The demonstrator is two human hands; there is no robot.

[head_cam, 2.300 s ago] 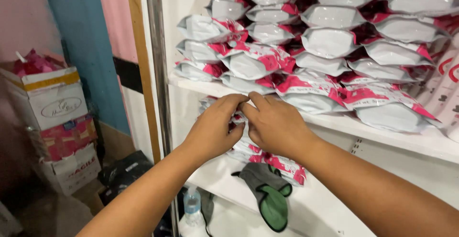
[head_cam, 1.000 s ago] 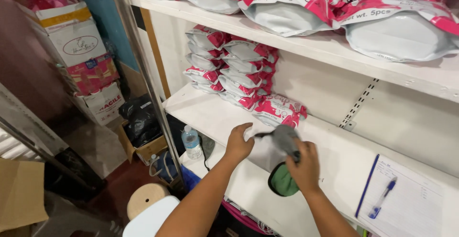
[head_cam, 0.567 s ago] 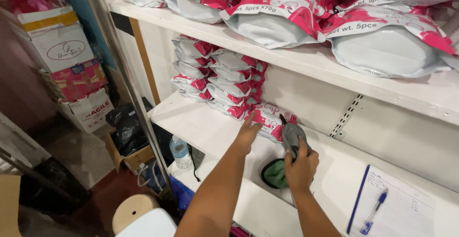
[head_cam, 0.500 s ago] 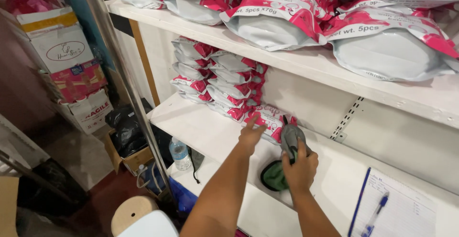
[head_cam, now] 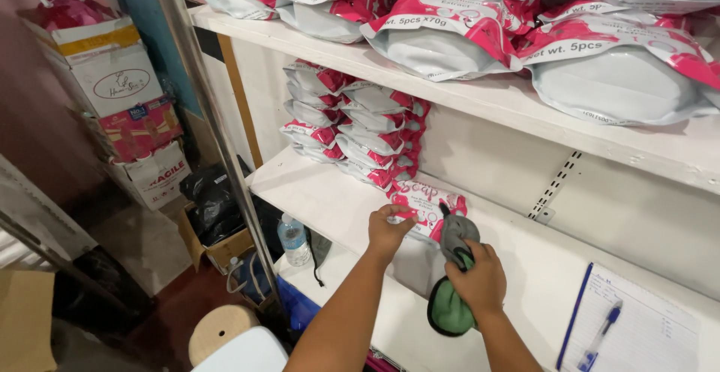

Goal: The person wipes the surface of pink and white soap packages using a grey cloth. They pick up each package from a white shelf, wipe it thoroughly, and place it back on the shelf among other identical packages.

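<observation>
My right hand (head_cam: 475, 278) grips a grey and green cloth (head_cam: 453, 271), bunched up just above the lower white shelf (head_cam: 330, 207). My left hand (head_cam: 387, 229) reaches forward and touches the edge of a pink and white packet (head_cam: 424, 205) lying flat on that shelf. Behind the packet, a stack of similar pink and white pouches (head_cam: 352, 128) stands against the back wall. The fingers of my left hand curl at the packet's near edge.
The upper shelf (head_cam: 465, 94) carries several larger pink and white pouches. A clipboard with a blue pen (head_cam: 634, 331) lies at the right. Cardboard boxes (head_cam: 120, 94) are stacked at the left. A water bottle (head_cam: 294, 241), a black bag (head_cam: 214, 203) and a round stool (head_cam: 221, 331) sit below.
My hands came down from the upper shelf to the lower one. The right hand took up the grey and green cloth, and the left reached to the flat packet.
</observation>
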